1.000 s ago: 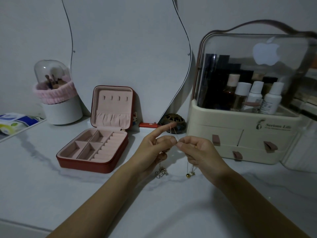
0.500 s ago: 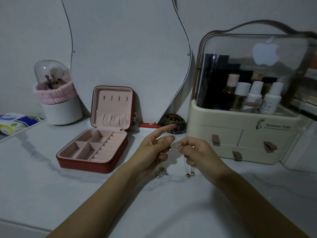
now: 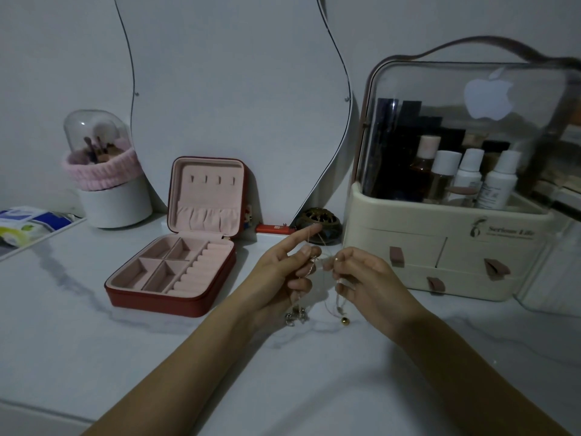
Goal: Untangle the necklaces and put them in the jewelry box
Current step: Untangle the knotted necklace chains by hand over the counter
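While the box (image 3: 171,272) sits open on the table (image 3: 94,357), well left of the action, both hands work above the marble. Left hand (image 3: 279,272) pinches the necklaces (image 3: 312,267), index finger pointing straight out; right hand (image 3: 364,278) pinches the chains too, fingers curled. Pendants dangle below, a gold bead (image 3: 345,321) just off the tabletop.

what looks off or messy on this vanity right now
Only the necklaces: thin chains knotted together between the left hand and right hand, pendants dangling. The jewelry box sits open, compartments bare.
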